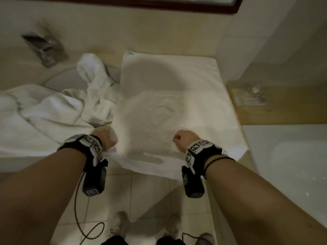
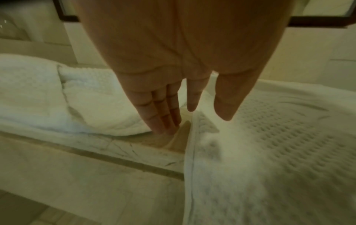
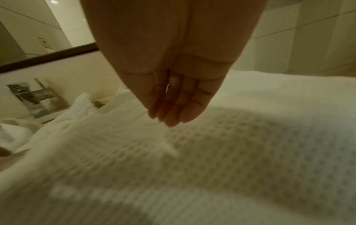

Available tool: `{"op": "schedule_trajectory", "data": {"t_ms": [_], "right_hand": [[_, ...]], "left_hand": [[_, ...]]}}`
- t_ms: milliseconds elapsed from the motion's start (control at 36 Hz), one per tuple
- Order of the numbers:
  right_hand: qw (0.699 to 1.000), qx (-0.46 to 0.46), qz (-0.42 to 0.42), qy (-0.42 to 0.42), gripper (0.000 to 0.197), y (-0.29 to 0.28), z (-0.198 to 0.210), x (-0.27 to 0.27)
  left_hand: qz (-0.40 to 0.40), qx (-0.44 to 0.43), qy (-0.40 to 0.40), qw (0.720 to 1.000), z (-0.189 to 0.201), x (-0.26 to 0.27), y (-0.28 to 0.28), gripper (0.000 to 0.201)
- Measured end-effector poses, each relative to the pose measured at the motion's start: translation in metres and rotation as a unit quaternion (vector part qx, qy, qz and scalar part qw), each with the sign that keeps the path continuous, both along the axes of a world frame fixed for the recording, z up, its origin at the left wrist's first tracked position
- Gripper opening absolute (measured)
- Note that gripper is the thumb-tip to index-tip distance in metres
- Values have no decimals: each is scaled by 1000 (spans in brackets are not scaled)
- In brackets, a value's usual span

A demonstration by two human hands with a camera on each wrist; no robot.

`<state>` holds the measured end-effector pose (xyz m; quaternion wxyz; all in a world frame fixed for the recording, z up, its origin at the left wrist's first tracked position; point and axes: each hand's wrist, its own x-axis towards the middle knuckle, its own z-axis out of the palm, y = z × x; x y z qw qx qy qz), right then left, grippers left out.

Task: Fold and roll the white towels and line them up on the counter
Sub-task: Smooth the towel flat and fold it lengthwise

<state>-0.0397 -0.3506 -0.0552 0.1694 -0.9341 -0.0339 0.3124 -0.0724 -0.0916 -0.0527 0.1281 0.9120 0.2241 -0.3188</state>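
Note:
A white waffle-weave towel (image 1: 169, 96) lies spread flat on the counter, its near end hanging over the front edge. My left hand (image 1: 108, 140) is at the towel's near left edge. In the left wrist view its fingers (image 2: 161, 121) are straight and touch the counter beside the towel's hem (image 2: 192, 152), with the thumb above the cloth. My right hand (image 1: 184, 140) is over the near right part of the towel (image 3: 192, 167). There its fingers (image 3: 173, 115) are straight and held together, just above the weave or touching it. Neither hand holds anything.
Crumpled white towels (image 1: 53, 112) are heaped on the left, partly over the sink (image 1: 70, 78). A metal faucet (image 1: 46, 48) stands at the back left, under a dark-framed mirror (image 1: 159, 6). A bathtub (image 1: 292, 156) and a small tray (image 1: 247, 96) lie to the right.

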Motion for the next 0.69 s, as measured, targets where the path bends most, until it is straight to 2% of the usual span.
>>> {"op": "schedule_trajectory", "data": {"t_ms": [111, 167, 194, 250, 306, 361, 444, 528, 694], "right_hand": [[989, 84, -46, 111, 21, 44, -12, -24], [983, 103, -59, 137, 15, 63, -20, -40], [983, 107, -66, 132, 17, 73, -25, -47], [994, 39, -47, 92, 34, 91, -37, -58], [999, -6, -9, 50, 43, 106, -46, -70], [998, 16, -15, 61, 40, 121, -54, -82], [987, 90, -104, 81, 48, 139, -64, -98], [975, 130, -169, 60, 57, 155, -73, -103], [951, 151, -264, 52, 77, 175, -75, -101]], "left_hand": [[22, -65, -22, 997, 1, 3, 12, 65], [21, -88, -17, 996, -2, 3, 18, 62], [14, -99, -16, 995, -5, 3, 20, 52], [-4, -124, -17, 992, -12, 0, 26, 28], [-32, -140, -4, 990, -14, -3, 29, 26], [-68, -136, 20, 988, -13, -6, 31, 28], [-112, -117, 18, 987, -12, -6, 32, 35], [-133, -115, 27, 984, -15, -4, 32, 34], [-77, -193, 43, 977, -19, -5, 29, 19]]}}
